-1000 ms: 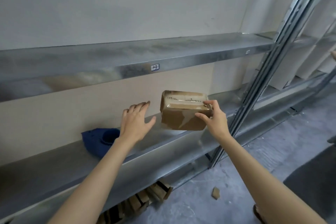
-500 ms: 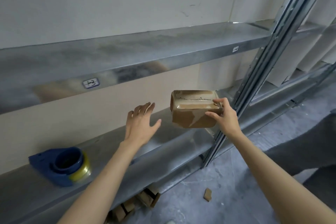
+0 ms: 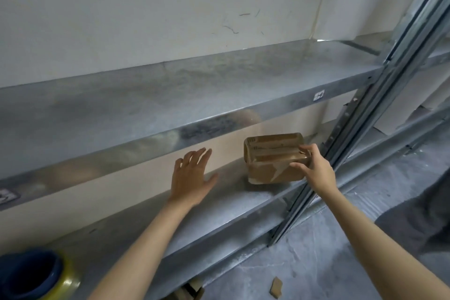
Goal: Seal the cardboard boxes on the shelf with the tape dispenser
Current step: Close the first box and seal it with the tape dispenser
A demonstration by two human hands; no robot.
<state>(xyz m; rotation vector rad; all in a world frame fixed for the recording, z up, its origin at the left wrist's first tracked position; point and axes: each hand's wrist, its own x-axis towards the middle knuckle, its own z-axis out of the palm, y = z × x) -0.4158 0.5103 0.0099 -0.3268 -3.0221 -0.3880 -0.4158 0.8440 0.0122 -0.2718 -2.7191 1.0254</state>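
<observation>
Right hand [image 3: 316, 168] is gripping the right end of the small brown cardboard box [image 3: 270, 163], thumb on the front face and fingers curled over the top edge. The box has shiny clear tape across its top and sits low on the lower galvanized metal shelf [image 3: 219, 214]. Can't tell if it's fully resting there or a bit lifted.

Left hand [image 3: 191, 178] is at the box's 9 o'clock, apart from it, with fingers spread wide and straight, holding nothing, palm facing the shelf.

The blue tape dispenser with a yellowish roll [image 3: 31, 275] is way off at the left hand's 8 o'clock, on the same shelf and cut off by the frame corner.

The grey metal upright post [image 3: 365, 129] runs just beside the box at its 3 o'clock. A little cardboard scrap [image 3: 276, 287] lies on the concrete floor [image 3: 316, 263] at 6 o'clock.
</observation>
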